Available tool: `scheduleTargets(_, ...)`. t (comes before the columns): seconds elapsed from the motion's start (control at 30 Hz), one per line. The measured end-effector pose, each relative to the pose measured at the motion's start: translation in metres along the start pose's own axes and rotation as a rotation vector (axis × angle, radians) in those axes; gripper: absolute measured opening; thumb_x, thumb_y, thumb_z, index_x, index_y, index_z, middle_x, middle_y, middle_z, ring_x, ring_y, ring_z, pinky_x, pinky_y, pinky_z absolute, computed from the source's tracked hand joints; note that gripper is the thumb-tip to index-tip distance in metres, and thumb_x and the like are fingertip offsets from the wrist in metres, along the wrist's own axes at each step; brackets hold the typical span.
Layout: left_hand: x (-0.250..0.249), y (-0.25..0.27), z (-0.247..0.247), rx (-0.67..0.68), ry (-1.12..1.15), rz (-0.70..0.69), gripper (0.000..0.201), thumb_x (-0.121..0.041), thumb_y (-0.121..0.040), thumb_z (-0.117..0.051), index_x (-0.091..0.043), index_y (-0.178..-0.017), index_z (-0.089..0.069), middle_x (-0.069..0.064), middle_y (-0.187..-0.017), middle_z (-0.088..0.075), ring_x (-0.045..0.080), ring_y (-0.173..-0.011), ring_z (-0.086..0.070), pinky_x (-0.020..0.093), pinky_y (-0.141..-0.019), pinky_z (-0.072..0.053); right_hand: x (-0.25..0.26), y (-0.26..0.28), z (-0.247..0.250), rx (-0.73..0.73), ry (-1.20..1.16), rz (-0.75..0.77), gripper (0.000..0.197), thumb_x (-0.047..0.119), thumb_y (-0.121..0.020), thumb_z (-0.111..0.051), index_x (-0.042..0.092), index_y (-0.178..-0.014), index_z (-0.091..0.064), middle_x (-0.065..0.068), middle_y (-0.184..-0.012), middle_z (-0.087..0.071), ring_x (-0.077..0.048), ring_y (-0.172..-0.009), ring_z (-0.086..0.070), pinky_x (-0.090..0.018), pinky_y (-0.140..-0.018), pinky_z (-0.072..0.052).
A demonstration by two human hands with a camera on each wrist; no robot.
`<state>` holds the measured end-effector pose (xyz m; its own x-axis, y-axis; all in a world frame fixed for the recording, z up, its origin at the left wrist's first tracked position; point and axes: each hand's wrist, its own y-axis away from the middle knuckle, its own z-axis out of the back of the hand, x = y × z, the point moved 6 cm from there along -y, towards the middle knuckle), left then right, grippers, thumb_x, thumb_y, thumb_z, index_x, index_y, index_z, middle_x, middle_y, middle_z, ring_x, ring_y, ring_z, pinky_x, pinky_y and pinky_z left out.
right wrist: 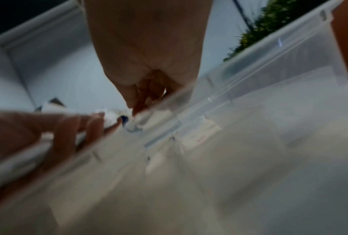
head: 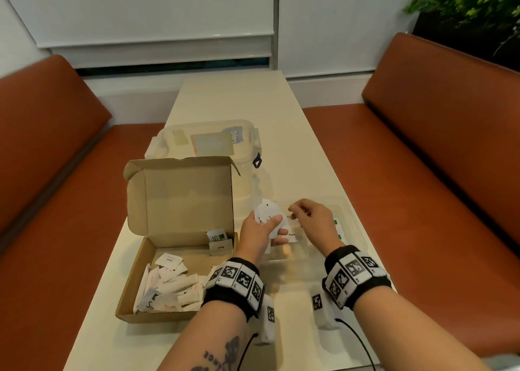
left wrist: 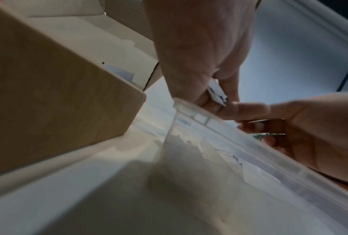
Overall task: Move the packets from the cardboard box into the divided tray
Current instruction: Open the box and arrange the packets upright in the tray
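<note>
The open cardboard box (head: 135, 283) stands on the table's left, with several white packets (head: 168, 286) piled in it. To its right lies the clear divided tray (head: 353, 224), holding a few packets (head: 292, 234). Over the tray's left end my left hand (head: 261, 230) grips a bunch of white packets (head: 268, 211), also seen in the left wrist view (left wrist: 217, 93). My right hand (head: 306, 216) hovers just right of that bunch with curled fingers, thumb and fingertips drawn together. The blurred right wrist view does not show whether a packet is between them.
A lidded clear plastic container (head: 208, 140) stands behind the box, whose upright lid (head: 180, 196) blocks the far left. The cream table (head: 239, 98) runs away between two orange benches (head: 422, 173). A potted plant (head: 472, 2) is at the far right.
</note>
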<state>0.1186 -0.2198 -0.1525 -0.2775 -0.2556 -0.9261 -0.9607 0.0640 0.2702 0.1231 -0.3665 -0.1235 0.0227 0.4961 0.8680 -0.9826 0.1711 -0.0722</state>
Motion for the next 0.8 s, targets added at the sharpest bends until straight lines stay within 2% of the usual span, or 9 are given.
scheduleTargets(0.1, -0.002, 0.003, -0.004, 0.078, -0.01, 0.024, 0.022, -0.005, -0.086, -0.066, -0.011, -0.106, -0.059, 0.008, -0.089, -0.067, 0.017, -0.061, -0.067, 0.027, -0.05, -0.055, 0.006, 0.002, 0.0, 0.084, -0.168, -0.035, 0.017, 0.03, -0.088, -0.064, 0.015, -0.081, -0.07, 0.006, -0.071, -0.066, -0.004, -0.06, -0.054, -0.018, -0.06, -0.043)
scheduleTargets(0.2, -0.003, 0.006, -0.008, 0.152, -0.023, 0.029, 0.021, -0.006, -0.086, -0.066, -0.013, -0.105, -0.062, 0.008, -0.088, -0.07, 0.018, -0.063, -0.066, 0.027, -0.051, -0.055, 0.007, 0.004, -0.004, 0.162, -0.241, -0.041, 0.01, 0.021, -0.081, -0.073, 0.013, -0.077, -0.068, 0.006, -0.064, -0.061, -0.002, -0.054, -0.051, -0.014, -0.052, -0.042)
scheduleTargets(0.3, -0.004, 0.009, -0.011, 0.18, 0.019, 0.071, 0.016, -0.015, -0.09, -0.064, -0.01, -0.105, -0.062, 0.009, -0.087, -0.07, 0.021, -0.066, -0.067, 0.029, -0.053, -0.056, 0.002, 0.003, -0.001, 0.125, -0.284, -0.068, 0.008, 0.014, -0.081, -0.072, 0.01, -0.076, -0.067, 0.006, -0.062, -0.06, -0.004, -0.055, -0.052, -0.015, -0.052, -0.044)
scheduleTargets(0.4, -0.003, 0.009, -0.011, 0.132, 0.074, 0.104, 0.013, -0.017, -0.095, -0.055, -0.01, -0.105, -0.06, 0.014, -0.091, -0.068, 0.024, -0.067, -0.068, 0.032, -0.052, -0.058, 0.001, 0.002, 0.002, 0.105, -0.291, -0.071, 0.008, 0.012, -0.082, -0.071, 0.011, -0.076, -0.067, 0.006, -0.062, -0.061, -0.002, -0.055, -0.054, -0.012, -0.051, -0.043)
scheduleTargets(0.57, -0.004, 0.007, -0.008, 0.068, 0.031, 0.019, 0.022, -0.013, -0.089, -0.063, -0.01, -0.111, -0.061, 0.01, -0.102, -0.069, 0.025, -0.082, -0.07, 0.03, -0.053, -0.058, 0.004, 0.003, -0.001, 0.163, -0.335, -0.078, 0.01, 0.011, -0.078, -0.075, 0.009, -0.082, -0.066, 0.003, -0.068, -0.061, -0.007, -0.064, -0.06, -0.02, -0.058, -0.051)
scheduleTargets(0.67, -0.003, 0.006, -0.006, 0.041, 0.066, 0.024, 0.023, -0.015, -0.091, -0.062, -0.008, -0.112, -0.06, 0.014, -0.101, -0.069, 0.026, -0.078, -0.072, 0.032, -0.053, -0.059, 0.002, 0.002, 0.002, 0.156, -0.374, -0.098, 0.01, 0.005, -0.077, -0.075, 0.01, -0.079, -0.066, 0.0, -0.068, -0.064, -0.009, -0.063, -0.062, -0.018, -0.059, -0.052)
scheduleTargets(0.8, -0.002, 0.002, -0.002, 0.008, 0.097, 0.019, 0.021, -0.013, -0.091, -0.061, -0.008, -0.112, -0.059, 0.014, -0.102, -0.068, 0.027, -0.08, -0.072, 0.032, -0.053, -0.058, 0.001, -0.003, 0.005, 0.159, -0.327, -0.116, 0.009, 0.004, -0.08, -0.072, 0.005, -0.087, -0.068, -0.009, -0.078, -0.069, -0.013, -0.065, -0.064, -0.018, -0.062, -0.054)
